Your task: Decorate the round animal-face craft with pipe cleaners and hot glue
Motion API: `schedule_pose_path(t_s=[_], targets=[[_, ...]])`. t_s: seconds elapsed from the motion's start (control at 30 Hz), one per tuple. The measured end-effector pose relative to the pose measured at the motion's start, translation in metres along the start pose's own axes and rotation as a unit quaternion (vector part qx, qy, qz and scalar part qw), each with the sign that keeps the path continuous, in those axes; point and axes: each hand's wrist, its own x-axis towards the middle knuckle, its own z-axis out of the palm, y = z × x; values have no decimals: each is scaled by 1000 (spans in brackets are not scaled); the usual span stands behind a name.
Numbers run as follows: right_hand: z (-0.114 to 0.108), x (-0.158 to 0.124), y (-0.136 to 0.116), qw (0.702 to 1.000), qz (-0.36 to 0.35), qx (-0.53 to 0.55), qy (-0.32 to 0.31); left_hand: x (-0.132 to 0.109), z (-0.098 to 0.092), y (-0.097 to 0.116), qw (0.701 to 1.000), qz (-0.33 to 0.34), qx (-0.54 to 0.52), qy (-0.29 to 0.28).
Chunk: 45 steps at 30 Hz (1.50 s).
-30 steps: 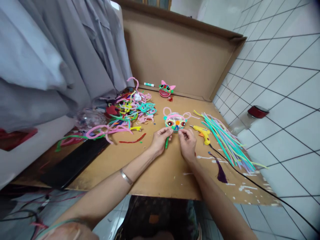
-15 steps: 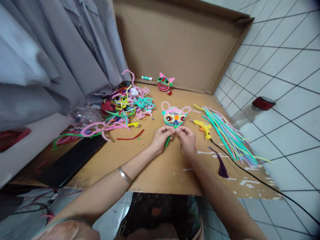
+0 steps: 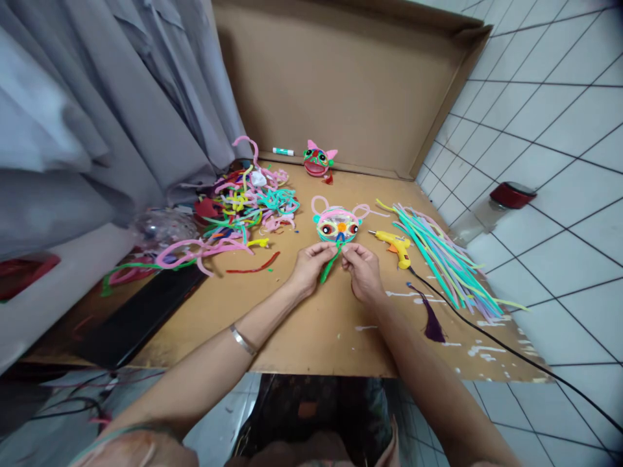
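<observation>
A green pipe cleaner [image 3: 329, 268] hangs bent down between my hands. My left hand [image 3: 308, 267] pinches it near its upper end between thumb and fingers. My right hand [image 3: 363, 271] is closed at the same end, thumb against forefinger, with the tip of the green strand at its fingertips. Just beyond my fingers sits an animal head made of pipe cleaners [image 3: 335, 219], with pink loop ears, big red-rimmed eyes and an orange nose. Whether my fingertips touch its lower edge, I cannot tell.
At right lie a yellow glue gun [image 3: 398, 249] with a black cord, a bundle of pipe cleaners [image 3: 438, 259] and a purple tassel [image 3: 432, 319]. Tangled pipe cleaners [image 3: 253, 201] heap at left near a black case [image 3: 141, 314]. A finished-looking head [image 3: 317, 161] stands behind.
My right fingertips have shifted slightly apart from my left ones, and more of the green pipe cleaner shows between them. The animal head stays in place on the table.
</observation>
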Motion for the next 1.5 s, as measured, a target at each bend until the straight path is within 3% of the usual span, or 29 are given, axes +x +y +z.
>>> schedule_pose_path(t_s=[0.43, 0.73, 1.17, 1.5], targets=[[-3, 2, -1, 998, -49, -44, -9, 0, 1, 3, 999, 21, 15, 25], [0, -1, -5, 997, -62, -40, 1, -2, 2, 5, 999, 28, 42, 4], [1, -1, -5, 996, -78, -53, 5, -4, 3, 8, 999, -27, 17, 12], [-2, 0, -3, 994, -80, -69, 12, -7, 6, 13, 997, 24, 74, 6]])
